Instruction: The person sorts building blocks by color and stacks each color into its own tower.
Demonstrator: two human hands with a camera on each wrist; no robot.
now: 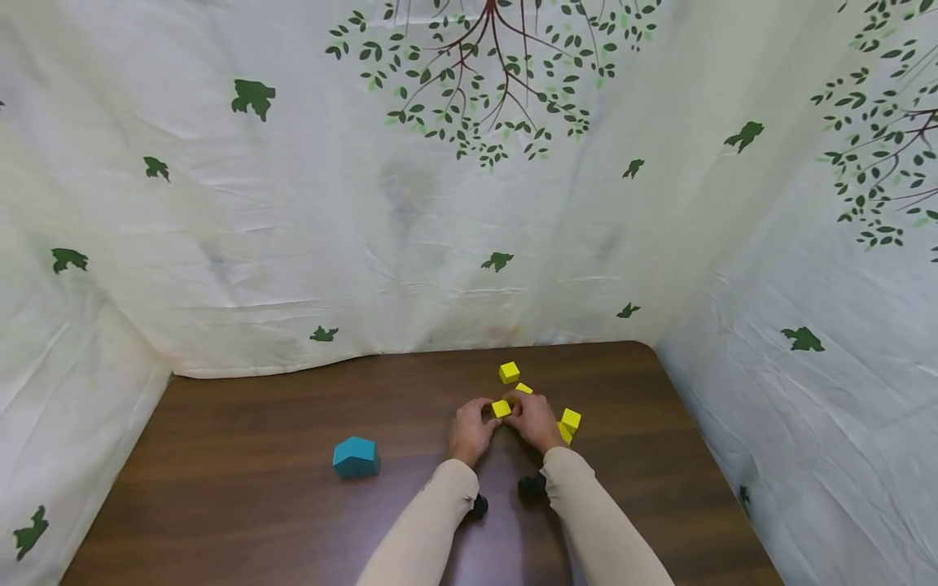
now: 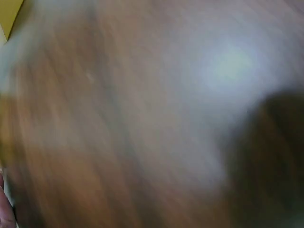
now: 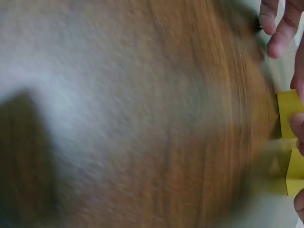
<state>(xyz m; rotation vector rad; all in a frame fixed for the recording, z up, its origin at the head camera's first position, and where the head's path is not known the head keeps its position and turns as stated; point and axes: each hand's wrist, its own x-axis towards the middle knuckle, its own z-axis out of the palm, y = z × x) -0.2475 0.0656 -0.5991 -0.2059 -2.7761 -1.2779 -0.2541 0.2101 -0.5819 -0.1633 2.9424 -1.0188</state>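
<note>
My left hand (image 1: pixel 471 430) pinches a small yellow block (image 1: pixel 501 408) between thumb and fingers. Close against it, my right hand (image 1: pixel 535 421) has its fingertips around another yellow block (image 3: pixel 288 114), mostly hidden in the head view. In the right wrist view the lower yellow block (image 3: pixel 295 173) lies right beside that one, with a fingertip (image 3: pixel 299 203) below it. Only a yellow corner (image 2: pixel 8 18) and a bit of a finger (image 2: pixel 5 209) show at the left edge of the left wrist view.
One loose yellow block (image 1: pixel 509 373) lies beyond the hands, another (image 1: pixel 523 389) just behind the right fingers. Two more, one yellow block (image 1: pixel 571 420) among them, sit right of the right hand. A blue peaked block (image 1: pixel 356 457) stands at left. White printed cloth (image 1: pixel 440 244) surrounds the brown table (image 1: pixel 256 423).
</note>
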